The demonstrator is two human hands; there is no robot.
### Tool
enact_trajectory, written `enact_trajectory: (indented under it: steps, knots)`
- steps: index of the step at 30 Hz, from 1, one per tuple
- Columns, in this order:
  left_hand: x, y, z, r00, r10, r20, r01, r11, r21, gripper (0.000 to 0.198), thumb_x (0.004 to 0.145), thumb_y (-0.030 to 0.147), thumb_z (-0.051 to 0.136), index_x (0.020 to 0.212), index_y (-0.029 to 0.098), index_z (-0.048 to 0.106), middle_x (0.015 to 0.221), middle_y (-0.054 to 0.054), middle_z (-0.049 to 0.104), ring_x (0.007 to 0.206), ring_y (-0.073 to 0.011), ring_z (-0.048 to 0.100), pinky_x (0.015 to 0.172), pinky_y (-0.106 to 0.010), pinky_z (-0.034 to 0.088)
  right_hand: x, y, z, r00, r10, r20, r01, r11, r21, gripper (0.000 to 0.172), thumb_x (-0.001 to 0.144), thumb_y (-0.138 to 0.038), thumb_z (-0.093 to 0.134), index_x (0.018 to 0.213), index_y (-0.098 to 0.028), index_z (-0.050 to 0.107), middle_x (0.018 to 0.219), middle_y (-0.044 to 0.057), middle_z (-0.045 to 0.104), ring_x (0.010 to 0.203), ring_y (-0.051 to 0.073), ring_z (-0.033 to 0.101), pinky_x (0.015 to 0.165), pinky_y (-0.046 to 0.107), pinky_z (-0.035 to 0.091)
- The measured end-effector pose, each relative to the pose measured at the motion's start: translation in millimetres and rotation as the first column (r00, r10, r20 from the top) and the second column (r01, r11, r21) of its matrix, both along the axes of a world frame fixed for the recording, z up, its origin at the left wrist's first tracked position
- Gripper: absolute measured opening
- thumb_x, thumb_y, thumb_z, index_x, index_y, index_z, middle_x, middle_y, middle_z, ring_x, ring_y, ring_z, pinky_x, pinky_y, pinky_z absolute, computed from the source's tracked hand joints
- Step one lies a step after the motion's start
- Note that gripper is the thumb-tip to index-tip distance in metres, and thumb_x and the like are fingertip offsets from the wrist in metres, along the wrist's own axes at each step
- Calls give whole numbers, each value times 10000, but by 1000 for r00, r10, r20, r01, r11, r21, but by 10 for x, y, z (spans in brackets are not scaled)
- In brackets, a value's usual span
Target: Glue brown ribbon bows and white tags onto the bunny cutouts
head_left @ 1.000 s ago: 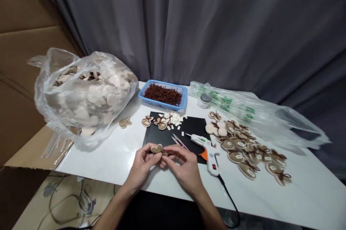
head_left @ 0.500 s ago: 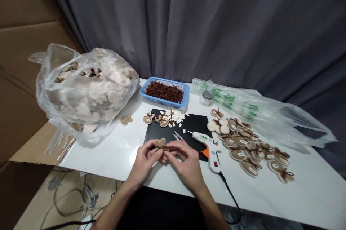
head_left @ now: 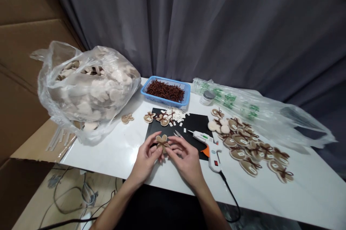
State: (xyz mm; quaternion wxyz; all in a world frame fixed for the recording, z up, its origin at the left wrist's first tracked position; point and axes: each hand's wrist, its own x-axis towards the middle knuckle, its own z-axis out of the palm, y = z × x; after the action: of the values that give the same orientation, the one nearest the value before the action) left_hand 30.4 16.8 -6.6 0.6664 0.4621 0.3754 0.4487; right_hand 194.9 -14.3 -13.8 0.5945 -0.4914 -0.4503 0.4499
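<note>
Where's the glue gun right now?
Head view: the glue gun lies on the table just right of the right hand, at the black mat's right edge, left of the finished pieces.

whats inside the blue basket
The blue basket holds a heap of dark brown string pieces. They cover its floor, so anything beneath them is hidden.

You face a grey curtain (head_left: pixel 216 24) behind your white desk (head_left: pixel 297 194); brown cardboard (head_left: pixel 21 42) stands at left, cables (head_left: pixel 88 191) trail across the floor (head_left: pixel 70 177) below.
</note>
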Motion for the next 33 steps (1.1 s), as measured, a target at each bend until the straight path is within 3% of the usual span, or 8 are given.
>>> enact_trajectory:
  steps: [9, 15, 18, 22, 33]
  knots:
    - [-19, -3, 3, 996, 48, -74, -46, 999, 28, 660, 898, 525, 861, 1451, 239, 642, 1130, -102, 789, 883, -191, 723, 719, -259, 552, -37, 22, -18, 990, -69, 122, 62, 996, 65, 310, 937, -427, 812, 1144, -197, 806, 984, 100, 796, 835, 217, 786, 720, 306, 696]
    - [30, -37, 10, 992, 120, -43, -119, 992, 34, 547, 879, 558, 870, 1227, 277, 554, 979, -14, 761, 694, -133, 656, 652, -244, 526, -31, 11, 0, 982, -86, 168, 70, 993, 99, 289, 969, -388, 769, 1192, -206, 791, 1015, 104, 782, 845, 219, 783, 701, 302, 684]
    - [50, -50, -9, 993, 108, -54, -106, 993, 50, 504, 898, 580, 845, 1137, 270, 528, 923, 11, 738, 677, -123, 638, 647, -237, 517, -28, 10, 29, 954, -151, 261, 104, 977, 184, 206, 990, -347, 744, 1144, -228, 810, 1105, 113, 756, 866, 213, 757, 703, 307, 658]
    - [58, -56, -32, 991, 84, -103, -77, 995, 66, 493, 922, 569, 825, 1179, 259, 539, 1003, -21, 760, 792, -148, 687, 696, -245, 532, -30, 32, 51, 905, -206, 372, 102, 954, 280, 121, 1002, -298, 724, 1009, -252, 836, 1054, 90, 724, 986, 241, 738, 809, 340, 628]
    - [59, -58, -49, 982, 74, -173, -57, 993, 104, 430, 959, 530, 788, 1197, 244, 572, 1002, -31, 758, 870, -172, 704, 793, -271, 518, -9, 17, -30, 885, -195, 422, 96, 965, 246, 147, 1017, -296, 694, 963, -267, 827, 1073, 84, 694, 1034, 255, 718, 851, 365, 596]
